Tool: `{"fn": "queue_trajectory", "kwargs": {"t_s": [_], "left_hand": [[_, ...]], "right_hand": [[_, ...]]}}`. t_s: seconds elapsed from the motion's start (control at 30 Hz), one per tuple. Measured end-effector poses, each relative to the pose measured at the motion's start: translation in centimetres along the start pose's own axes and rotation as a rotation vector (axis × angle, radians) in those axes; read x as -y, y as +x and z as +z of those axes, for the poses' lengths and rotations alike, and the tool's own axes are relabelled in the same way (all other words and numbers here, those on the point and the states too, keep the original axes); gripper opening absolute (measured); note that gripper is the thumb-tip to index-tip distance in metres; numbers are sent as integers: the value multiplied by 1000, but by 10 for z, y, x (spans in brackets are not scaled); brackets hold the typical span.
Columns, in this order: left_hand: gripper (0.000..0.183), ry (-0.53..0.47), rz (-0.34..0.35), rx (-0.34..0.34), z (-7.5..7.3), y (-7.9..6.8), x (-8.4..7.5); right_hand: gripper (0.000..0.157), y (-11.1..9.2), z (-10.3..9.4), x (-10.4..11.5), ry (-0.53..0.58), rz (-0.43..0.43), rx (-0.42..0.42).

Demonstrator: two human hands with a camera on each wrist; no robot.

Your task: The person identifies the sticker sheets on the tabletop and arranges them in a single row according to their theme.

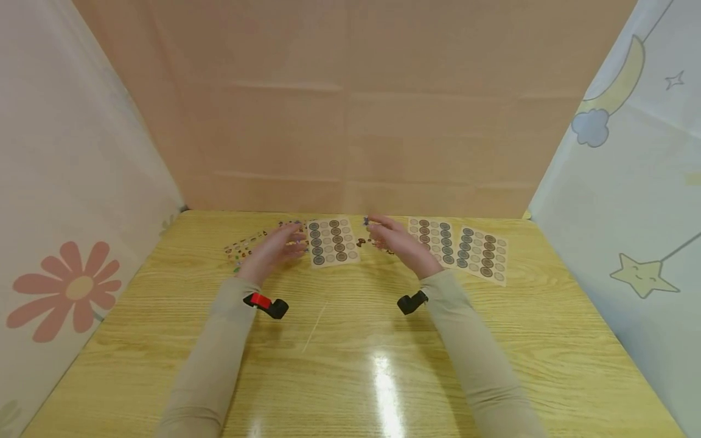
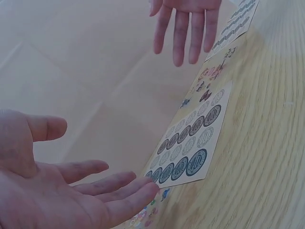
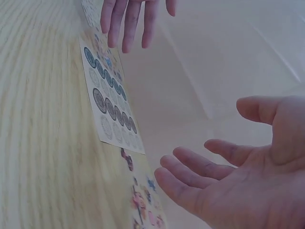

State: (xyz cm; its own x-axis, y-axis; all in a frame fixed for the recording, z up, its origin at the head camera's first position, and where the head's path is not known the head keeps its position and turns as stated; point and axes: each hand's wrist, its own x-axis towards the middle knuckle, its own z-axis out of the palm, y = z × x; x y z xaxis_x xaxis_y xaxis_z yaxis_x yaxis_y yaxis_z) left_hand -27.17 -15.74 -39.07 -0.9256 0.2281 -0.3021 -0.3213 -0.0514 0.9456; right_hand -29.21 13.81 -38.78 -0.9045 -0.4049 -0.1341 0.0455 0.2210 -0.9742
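Observation:
My left hand hovers with loosely extended fingers above the left side of a sheet of round stickers. My right hand is raised on the other side of that sheet, palm turned inward. Neither hand holds anything. Rows of dark and pale circles cover the sheet, which lies flat between the hands. Small colourful stickers lie beside and under the left hand. More colourful figure stickers show below the right hand in the right wrist view, partly hidden in the head view.
To the right lie two more sheets with round stickers, one nearer and one farther right. A tan backdrop rises behind the wooden table. Patterned white side panels stand left and right.

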Motion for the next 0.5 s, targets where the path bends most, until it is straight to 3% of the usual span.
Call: {"fn": "queue_trajectory", "kwargs": {"t_s": [0.23,0.5], "left_hand": [[56,-51,-52,-5,4,8,4],[56,-73,-57,-54,8,12,9]], "right_hand": [[52,11,8,-6,237,108,-23],[55,20,13,-10,379,206,-16]]}}
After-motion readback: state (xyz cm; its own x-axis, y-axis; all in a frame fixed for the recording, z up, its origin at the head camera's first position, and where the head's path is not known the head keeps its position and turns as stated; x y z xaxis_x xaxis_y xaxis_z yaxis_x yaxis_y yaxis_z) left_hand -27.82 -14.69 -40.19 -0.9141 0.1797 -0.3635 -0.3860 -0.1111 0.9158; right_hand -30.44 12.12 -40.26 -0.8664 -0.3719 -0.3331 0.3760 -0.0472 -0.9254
